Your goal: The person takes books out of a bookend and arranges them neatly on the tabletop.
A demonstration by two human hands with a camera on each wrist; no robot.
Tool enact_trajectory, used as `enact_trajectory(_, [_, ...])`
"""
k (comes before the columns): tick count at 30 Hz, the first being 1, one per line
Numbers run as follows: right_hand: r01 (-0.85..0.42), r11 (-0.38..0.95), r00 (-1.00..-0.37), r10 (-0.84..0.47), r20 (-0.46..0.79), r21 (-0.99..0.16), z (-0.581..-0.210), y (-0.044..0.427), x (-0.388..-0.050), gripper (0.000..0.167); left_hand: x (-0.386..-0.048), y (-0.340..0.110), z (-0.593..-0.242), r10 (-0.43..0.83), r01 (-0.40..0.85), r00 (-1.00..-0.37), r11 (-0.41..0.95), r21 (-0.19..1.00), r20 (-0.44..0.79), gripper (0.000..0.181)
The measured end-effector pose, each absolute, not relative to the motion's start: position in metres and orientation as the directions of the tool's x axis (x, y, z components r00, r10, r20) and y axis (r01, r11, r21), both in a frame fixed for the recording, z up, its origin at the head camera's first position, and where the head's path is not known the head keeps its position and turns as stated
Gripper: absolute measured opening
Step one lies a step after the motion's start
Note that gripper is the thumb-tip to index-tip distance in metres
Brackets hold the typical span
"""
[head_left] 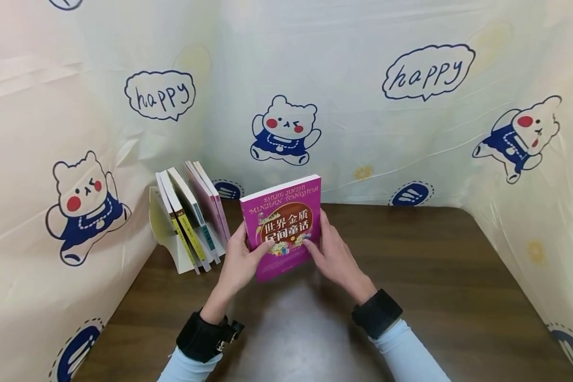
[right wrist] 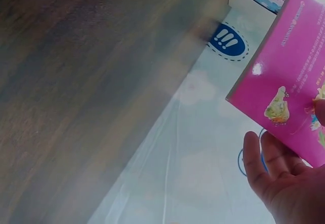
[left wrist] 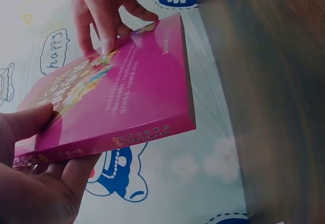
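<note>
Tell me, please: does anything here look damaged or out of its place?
Nothing looks plainly damaged. The held book seems intact. The standing books look slightly untidy: gaps show between some, and they appear to lean, though camera angle may exaggerate this.

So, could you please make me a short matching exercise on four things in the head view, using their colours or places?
Things:
1. Held book
2. Row of books
3. Right sleeve
4. Table

Descriptions:
A. Light blue
B. At the table's back left
C. Dark brown
D. Magenta, between the left hand and right hand

Pairs: 1-D, 2-B, 3-A, 4-C
</note>
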State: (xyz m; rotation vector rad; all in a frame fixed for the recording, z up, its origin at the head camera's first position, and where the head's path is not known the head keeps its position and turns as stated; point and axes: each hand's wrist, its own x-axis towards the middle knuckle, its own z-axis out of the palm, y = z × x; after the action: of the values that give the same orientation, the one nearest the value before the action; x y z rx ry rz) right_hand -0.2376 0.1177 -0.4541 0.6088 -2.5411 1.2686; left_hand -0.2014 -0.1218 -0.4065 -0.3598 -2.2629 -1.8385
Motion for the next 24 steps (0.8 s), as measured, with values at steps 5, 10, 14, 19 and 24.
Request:
enact_trajectory(5, [-0.461,0.533,-0.887,-0.251,0.387,-0.71,-0.459,0.119,-0.233,0.092,-0.201,-0.123,-0.411,0.045,0.318,-0.948,0.157,0.935,0.315,0.056])
enact_trajectory(10, [-0.473,0.516,-0.88,-0.236,0.412,-0.715,-0.46,0.12,-0.232,0.092,-0.204,-0.122,-0.414,0.023,0.343,-0.939,0.128,0.931,0.343,0.055])
enact_trajectory(14, [-0.478,0.502,-0.877,-0.233,0.419,-0.721,-0.46,0.12,-0.232,0.091,-0.207,-0.12,-0.416,-0.022,0.347,-0.936,0.108,0.932,0.351,0.053])
enact_trajectory(19, [-0.475,0.499,-0.879,-0.224,0.421,-0.725,-0.46,0.12,-0.232,0.089,-0.211,-0.116,-0.421,-0.082,0.344,-0.934,0.052,0.937,0.347,0.051])
enact_trajectory(24, [-0.474,0.495,-0.879,-0.216,0.425,-0.729,-0.459,0.12,-0.231,0.089,-0.213,-0.111,-0.426,-0.134,0.327,-0.936,0.008,0.945,0.325,0.046])
